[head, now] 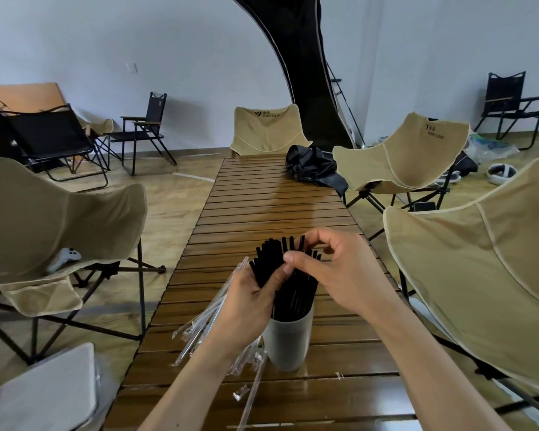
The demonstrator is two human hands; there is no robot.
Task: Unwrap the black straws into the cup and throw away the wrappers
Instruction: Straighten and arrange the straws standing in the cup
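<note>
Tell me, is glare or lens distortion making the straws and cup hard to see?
Head view: wide-angle bending curves the chairs at the edges; glare streaks the far table; the black straws merge into one dark mass above the cup; both hands stay sharp.

Looks like an indoor room done up as a camping setup, maybe a showroom or test space. There's a slatted wooden roll-up table [277, 206] with tan folding butterfly chairs [402, 157] around it, black folding camp chairs [140, 129] by the plain white wall [168, 42], wood-look flooring [175, 194], and a big black tent-like arch [308, 73] at the back.
</note>
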